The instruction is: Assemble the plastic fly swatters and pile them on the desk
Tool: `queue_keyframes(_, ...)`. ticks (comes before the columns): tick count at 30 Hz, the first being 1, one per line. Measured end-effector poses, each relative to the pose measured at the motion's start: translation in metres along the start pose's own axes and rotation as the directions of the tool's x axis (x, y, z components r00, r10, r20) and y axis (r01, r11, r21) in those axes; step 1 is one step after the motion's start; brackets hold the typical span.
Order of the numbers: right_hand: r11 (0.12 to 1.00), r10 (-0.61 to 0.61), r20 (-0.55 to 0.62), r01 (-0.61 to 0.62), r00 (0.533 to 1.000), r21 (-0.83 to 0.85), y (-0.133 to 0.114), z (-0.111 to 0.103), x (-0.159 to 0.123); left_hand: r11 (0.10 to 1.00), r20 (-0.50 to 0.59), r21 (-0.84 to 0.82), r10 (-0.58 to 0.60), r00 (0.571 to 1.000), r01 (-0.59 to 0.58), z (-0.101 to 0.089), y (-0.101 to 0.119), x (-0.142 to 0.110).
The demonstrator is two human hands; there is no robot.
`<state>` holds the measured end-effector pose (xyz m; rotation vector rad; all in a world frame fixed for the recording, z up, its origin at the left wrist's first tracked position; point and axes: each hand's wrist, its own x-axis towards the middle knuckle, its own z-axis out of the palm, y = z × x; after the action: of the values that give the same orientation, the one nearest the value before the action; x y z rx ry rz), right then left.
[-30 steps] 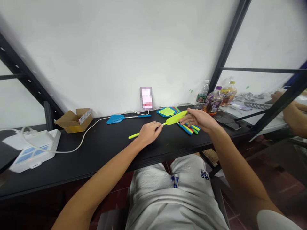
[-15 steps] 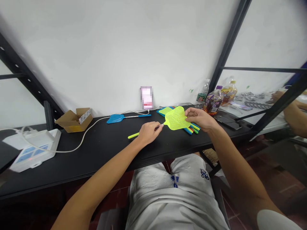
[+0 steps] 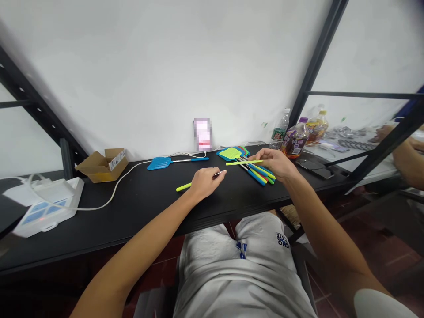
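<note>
Two bare hands worked above the black tabletop (image 3: 149, 216). Through the head view I saw the left hand (image 3: 206, 183) closed around a yellow-green handle (image 3: 183, 187) and its thin metal rod (image 3: 219, 172). The right hand (image 3: 278, 164) pinched a yellow-green swatter head (image 3: 243, 162), turned edge-on, near the rod's tip; I couldn't tell whether they joined. Behind it lay a fanned stack of swatters (image 3: 231, 153), and leftward a blue swatter (image 3: 159, 163).

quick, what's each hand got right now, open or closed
Left hand: closed, holding the thin rod with the yellow-green handle.
Right hand: closed, holding the yellow-green swatter head, seen edge-on.
</note>
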<state>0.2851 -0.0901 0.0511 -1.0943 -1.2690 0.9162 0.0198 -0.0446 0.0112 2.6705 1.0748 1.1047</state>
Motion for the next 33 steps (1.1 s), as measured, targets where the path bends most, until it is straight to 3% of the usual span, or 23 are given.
queue_keyframes(7,0.999,-0.035,0.007,0.035,0.999,-0.021,0.012,0.010,0.003,1.000,-0.003,0.008,-0.010,1.000,0.010,0.000,0.000,0.000)
queue_keyframes(12,0.970,-0.105,0.034,0.110,0.994,-0.219,0.032,0.016,0.010,1.000,-0.017,0.017,-0.010,1.000,0.010,0.002,-0.002,0.000)
queue_keyframes(18,0.785,-0.105,0.088,0.137,0.991,-0.604,0.045,0.024,0.011,0.999,-0.016,0.032,-0.003,1.000,0.003,0.003,-0.003,0.000)
queue_keyframes(24,0.702,-0.066,0.177,0.172,0.982,-0.691,0.048,0.030,0.010,0.999,-0.009,0.033,0.019,1.000,-0.019,0.004,-0.002,-0.001)
queue_keyframes(29,0.775,-0.063,0.197,0.172,0.978,-0.608,0.038,0.037,0.005,0.996,-0.025,-0.008,0.087,0.996,-0.087,0.007,-0.003,-0.002)
queue_keyframes(33,0.906,-0.012,0.338,0.153,0.941,-0.395,0.026,0.051,-0.007,0.979,0.014,-0.106,0.179,0.984,-0.176,0.010,-0.004,-0.003)
